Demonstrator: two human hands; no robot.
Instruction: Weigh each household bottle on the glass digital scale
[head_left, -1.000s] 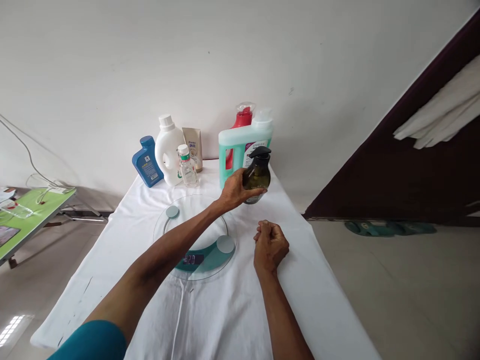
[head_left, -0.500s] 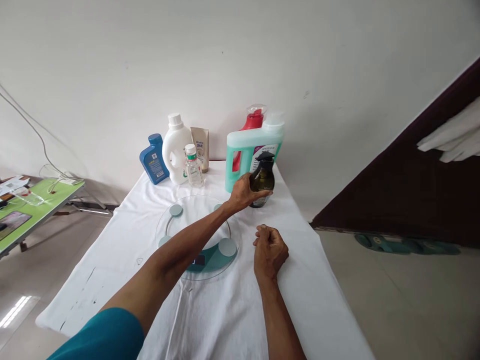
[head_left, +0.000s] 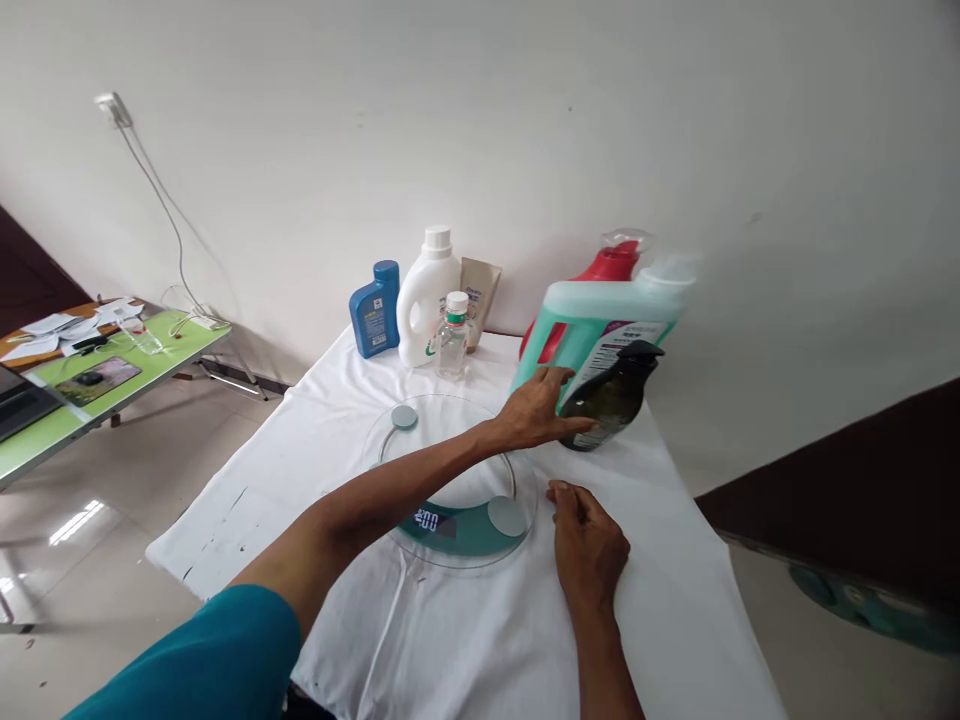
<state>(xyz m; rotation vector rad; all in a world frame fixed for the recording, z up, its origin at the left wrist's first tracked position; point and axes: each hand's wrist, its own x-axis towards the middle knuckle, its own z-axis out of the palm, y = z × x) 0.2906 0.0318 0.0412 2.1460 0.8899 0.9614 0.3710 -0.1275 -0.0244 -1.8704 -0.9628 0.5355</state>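
pump bottle [head_left: 611, 402] right of scale [head_left: 450, 480] | jug [head_left: 600, 330] behind pump bottle | scale on table [head_left: 675, 600]

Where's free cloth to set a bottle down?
Bare cloth right of the right hand toward the table edge, and left of the glass scale. Crowded along the wall: blue bottle, white jug, green jug.

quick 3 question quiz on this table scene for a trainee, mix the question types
1. True or false: the left hand rests on the round glass scale.
2. Which bottle is nearest the left hand's fingers? A blue flat bottle B dark pump bottle C white jug
3. What lies under the right hand?

Key: 1 false, it is beside the dark pump bottle; 2 B; 3 the white cloth.
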